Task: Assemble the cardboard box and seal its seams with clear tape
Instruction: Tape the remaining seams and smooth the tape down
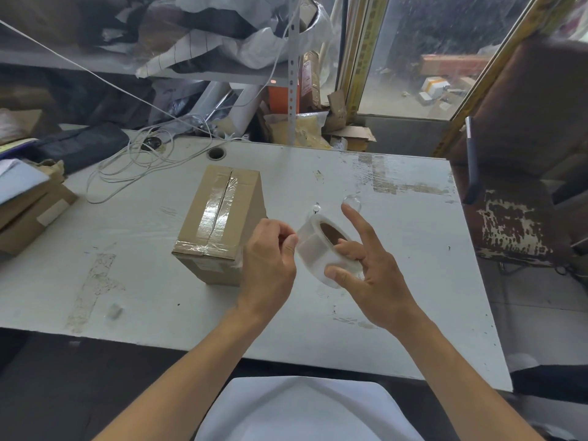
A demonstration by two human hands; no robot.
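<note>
Both forearms reach over the white desk (397, 237). The right hand (372, 272) cradles the clear tape roll (324, 249), thumb beneath, index finger raised. The left hand (270, 259) pinches at the roll's edge. The taped cardboard box (216, 224) stands just left of the hands.

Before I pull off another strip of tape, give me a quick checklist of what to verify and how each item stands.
1. Tape roll held firmly: ok, right hand grips it, a finger through the core.
2. Free tape end found: cannot tell, left hand pinches at the roll's edge, end not visible.
3. Cardboard box closed: ok, flaps down.
4. Top centre seam taped: ok, a clear strip runs along it.
5. Other seams sealed: cannot tell, hidden from view.
6. Box steady on table: ok, resting flat.
</note>
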